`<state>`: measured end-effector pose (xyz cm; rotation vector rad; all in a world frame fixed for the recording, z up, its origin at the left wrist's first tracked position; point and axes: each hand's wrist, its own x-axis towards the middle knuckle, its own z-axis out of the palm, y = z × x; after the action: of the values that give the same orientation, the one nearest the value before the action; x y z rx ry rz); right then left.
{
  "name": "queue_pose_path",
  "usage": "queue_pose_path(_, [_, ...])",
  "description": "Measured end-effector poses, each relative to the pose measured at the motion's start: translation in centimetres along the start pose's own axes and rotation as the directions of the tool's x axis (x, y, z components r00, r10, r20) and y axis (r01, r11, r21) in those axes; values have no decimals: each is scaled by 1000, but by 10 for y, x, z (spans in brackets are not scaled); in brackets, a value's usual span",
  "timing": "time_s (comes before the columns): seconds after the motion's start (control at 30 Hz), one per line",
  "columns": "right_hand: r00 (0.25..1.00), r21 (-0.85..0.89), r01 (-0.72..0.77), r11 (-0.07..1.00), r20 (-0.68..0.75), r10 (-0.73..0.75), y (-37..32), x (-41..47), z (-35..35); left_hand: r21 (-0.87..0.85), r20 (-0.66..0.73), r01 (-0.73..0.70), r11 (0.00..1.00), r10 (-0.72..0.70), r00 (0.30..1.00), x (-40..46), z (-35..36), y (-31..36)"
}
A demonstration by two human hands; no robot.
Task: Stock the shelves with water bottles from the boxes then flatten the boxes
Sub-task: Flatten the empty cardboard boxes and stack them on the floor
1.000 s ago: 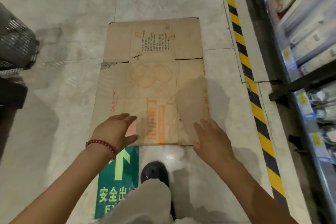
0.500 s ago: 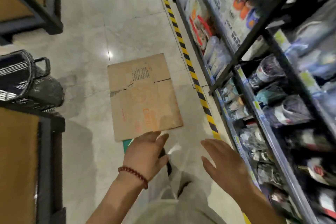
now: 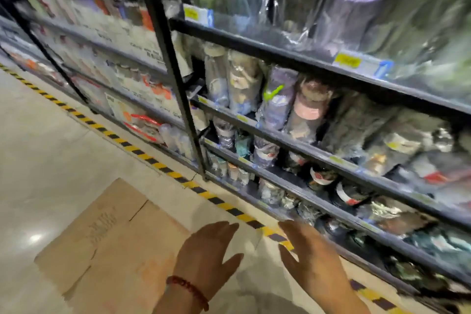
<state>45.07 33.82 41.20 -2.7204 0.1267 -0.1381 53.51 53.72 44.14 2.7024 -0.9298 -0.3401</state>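
A flattened brown cardboard box (image 3: 112,245) lies on the pale floor at lower left. My left hand (image 3: 206,257), with a red bead bracelet at the wrist, hovers above the box's right edge with fingers straight and spread, holding nothing. My right hand (image 3: 311,260) is raised beside it, fingers extended toward the lowest shelves, also empty. Dark metal shelves (image 3: 305,140) fill the right and top of the view, packed with plastic-wrapped bottles and goods; the picture is blurred.
A yellow-and-black hazard stripe (image 3: 142,155) runs along the floor in front of the shelf base. A black upright post (image 3: 173,69) divides two shelf bays. Yellow price tags (image 3: 344,61) sit on the shelf edges. Open floor lies at left.
Both hands lifted off the flattened box. The view swung up and to the right, from the floor to the shelves. The box stays flat on the floor.
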Motion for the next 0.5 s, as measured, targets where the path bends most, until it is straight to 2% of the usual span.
queue_pose_path(0.07, [991,-85,-121,989,-61,117,-2,-1,-1,2,99,-134,991,133,986,21,-7,-10])
queue_pose_path(0.13, [960,-113,-264,958,-127,249,-10,-6,-2,49,107,-279,959,273,956,45,-16,-18])
queue_pose_path(0.2, [908,-105,-396,912,-190,372,-20,-17,1,86,128,-377,922,365,922,63,-31,-14])
queue_pose_path(0.27, [840,-105,-527,844,-220,497,-32,-31,6,111,204,-460,881,433,878,73,-36,-8])
queue_pose_path(0.3, [803,-109,-581,807,-237,546,-37,-41,11,93,288,-486,869,444,849,75,-35,-6])
queue_pose_path(0.4, [636,-26,-760,650,-236,735,-61,-79,19,93,310,-610,787,559,769,83,-19,7])
queue_pose_path(0.43, [567,-11,-811,585,-261,781,-71,-95,23,76,362,-633,770,570,737,81,-13,14])
queue_pose_path(0.5, [432,33,-889,457,-274,859,-94,-128,31,72,464,-739,670,633,620,70,-4,34])
